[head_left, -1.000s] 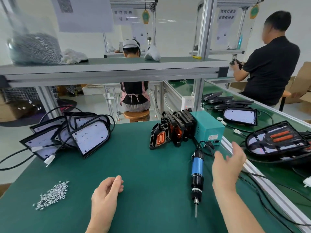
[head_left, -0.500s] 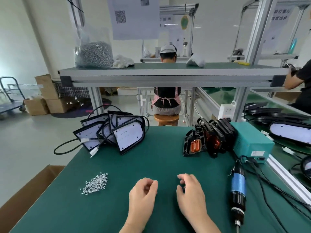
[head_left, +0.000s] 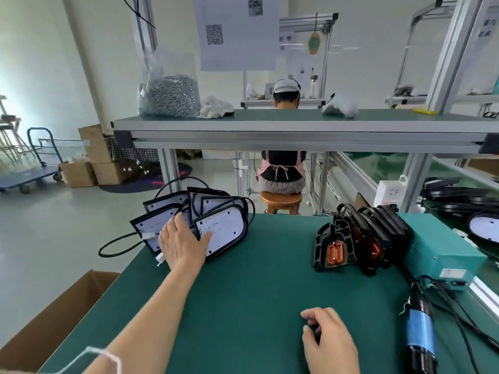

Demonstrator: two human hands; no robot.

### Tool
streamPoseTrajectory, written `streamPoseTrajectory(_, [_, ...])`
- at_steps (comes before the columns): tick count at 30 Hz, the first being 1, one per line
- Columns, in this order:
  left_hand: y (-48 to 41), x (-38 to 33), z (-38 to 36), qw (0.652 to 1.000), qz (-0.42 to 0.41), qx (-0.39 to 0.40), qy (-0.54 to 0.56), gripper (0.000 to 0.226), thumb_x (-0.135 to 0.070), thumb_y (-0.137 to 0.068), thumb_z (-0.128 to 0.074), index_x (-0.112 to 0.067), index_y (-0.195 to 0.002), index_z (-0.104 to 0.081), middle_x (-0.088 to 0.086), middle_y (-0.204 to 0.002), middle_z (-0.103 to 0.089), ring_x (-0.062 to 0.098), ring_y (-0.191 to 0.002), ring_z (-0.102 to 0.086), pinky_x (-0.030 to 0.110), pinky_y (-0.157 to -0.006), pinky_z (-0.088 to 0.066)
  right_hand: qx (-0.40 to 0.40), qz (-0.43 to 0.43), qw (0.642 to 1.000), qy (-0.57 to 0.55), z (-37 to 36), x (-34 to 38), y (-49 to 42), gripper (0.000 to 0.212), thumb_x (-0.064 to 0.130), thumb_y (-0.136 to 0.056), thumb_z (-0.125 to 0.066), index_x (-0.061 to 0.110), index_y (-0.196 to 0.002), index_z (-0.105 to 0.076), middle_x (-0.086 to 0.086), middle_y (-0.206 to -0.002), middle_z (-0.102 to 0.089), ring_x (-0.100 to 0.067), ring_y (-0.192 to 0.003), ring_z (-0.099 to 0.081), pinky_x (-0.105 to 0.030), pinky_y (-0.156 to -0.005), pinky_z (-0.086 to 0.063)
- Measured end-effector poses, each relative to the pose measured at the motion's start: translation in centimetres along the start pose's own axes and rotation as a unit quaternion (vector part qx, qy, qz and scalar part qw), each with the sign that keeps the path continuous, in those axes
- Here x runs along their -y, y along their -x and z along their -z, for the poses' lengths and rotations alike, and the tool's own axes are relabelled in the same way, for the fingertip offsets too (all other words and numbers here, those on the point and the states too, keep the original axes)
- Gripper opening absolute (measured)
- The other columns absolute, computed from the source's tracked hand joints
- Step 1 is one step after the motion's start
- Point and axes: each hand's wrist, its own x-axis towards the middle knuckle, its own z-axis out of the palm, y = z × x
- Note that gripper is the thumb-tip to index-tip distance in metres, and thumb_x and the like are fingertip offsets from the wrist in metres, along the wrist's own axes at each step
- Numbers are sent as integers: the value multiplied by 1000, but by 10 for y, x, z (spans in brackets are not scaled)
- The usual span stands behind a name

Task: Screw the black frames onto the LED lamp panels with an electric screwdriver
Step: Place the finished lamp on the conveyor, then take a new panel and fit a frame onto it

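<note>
Several white LED lamp panels with black rims and cables lean in a stack at the far left of the green mat; the front panel point(head_left: 225, 229) faces me. My left hand point(head_left: 181, 242) is stretched out over the stack, fingers spread, thumb touching the front panel. A row of black frames point(head_left: 359, 238) with orange inserts stands upright at the far right. The blue and black electric screwdriver point(head_left: 421, 327) lies at the right edge. Near the front, my right hand point(head_left: 328, 344) rests on the mat with loosely curled fingers, holding nothing.
A teal power box point(head_left: 442, 247) sits behind the screwdriver, its cables trailing right. An open cardboard box point(head_left: 51, 319) stands left of the bench. An overhead shelf point(head_left: 297, 130) carries a bag of screws point(head_left: 170, 95). A person sits on a stool beyond.
My left hand has reached forward and left from the middle of the mat to the panel stack. My right hand stayed near the front. The view turned left and the screw pile left the frame.
</note>
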Motion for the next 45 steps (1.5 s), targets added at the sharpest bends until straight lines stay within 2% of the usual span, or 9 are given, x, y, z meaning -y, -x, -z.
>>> streamPoseTrajectory(5, [-37,3,-12,994,-16,61,-84,52,-56,-87,-68,-15,-116,-53,5,-113,-65,31,-124,-46,42,-104,-33,-18,5,1000,-19,-8,-6,-4,33,2,-74,-76,34,-83,-71,18,-81,-59,-3,-82,-54,-29,-68,-48])
streamPoseTrajectory(14, [-43,3,-22,992,-9,104,-67,37,-45,-101,-48,-18,-76,-45,1,-76,-59,30,-90,-57,44,-99,-32,-7,-3,1000,-14,-8,-7,-6,39,7,-78,-74,44,-81,-63,19,-84,-58,-6,-79,-56,-30,-72,-49])
streamPoseTrajectory(17, [-35,4,-21,989,12,135,-54,36,-44,-101,-47,-16,-78,-45,1,-77,-57,27,-80,-53,43,-101,-33,-4,-5,1000,-15,-5,-4,-4,42,8,-79,-73,48,-81,-59,17,-84,-59,-4,-75,-57,-30,-73,-49])
streamPoseTrajectory(23, [-25,7,-14,980,60,188,3,24,-37,-98,-51,-14,-96,-44,1,-89,-54,28,-92,-56,40,-96,-46,0,-8,1000,-16,-1,3,-2,38,8,-82,-72,44,-83,-61,16,-86,-59,-5,-77,-57,-29,-74,-49])
streamPoseTrajectory(29, [-10,9,-6,957,97,230,148,29,-33,-95,-61,-5,-101,-57,6,-92,-55,24,-78,-50,31,-64,-35,18,-14,1000,-17,5,7,1,27,10,-88,-67,36,-93,-66,15,-91,-59,-5,-85,-58,-30,-81,-49])
streamPoseTrajectory(35, [15,1,12,916,12,339,214,23,-27,-95,-67,-6,-103,-64,6,-97,-65,20,-91,-57,31,-79,-41,-53,-41,985,-161,10,9,-1,18,16,-101,-56,27,-115,-62,14,-110,-58,5,-103,-55,-13,-82,-36])
streamPoseTrajectory(39, [36,-13,30,868,-56,471,149,18,-23,-95,-63,-15,-84,-53,-2,-73,-47,9,-61,-44,19,-57,-39,-127,-33,962,-240,16,15,3,34,30,-102,-55,17,-133,-56,7,-129,-53,-9,-125,-50,-31,-107,-36])
streamPoseTrajectory(42, [52,-25,38,833,-98,535,101,14,-19,-96,-62,-16,-84,-54,-3,-71,-46,13,-63,-42,22,-57,-39,-176,29,963,-203,22,20,10,60,48,-92,-49,10,-138,-56,2,-137,-54,-13,-134,-42,-37,-115,-30])
streamPoseTrajectory(45, [64,-33,44,798,-148,581,62,13,-17,-98,-61,-17,-86,-59,-3,-75,-51,15,-71,-44,26,-67,-38,-145,75,974,-157,26,24,15,62,51,-90,-47,10,-134,-62,2,-134,-60,-21,-135,-45,-45,-117,-30])
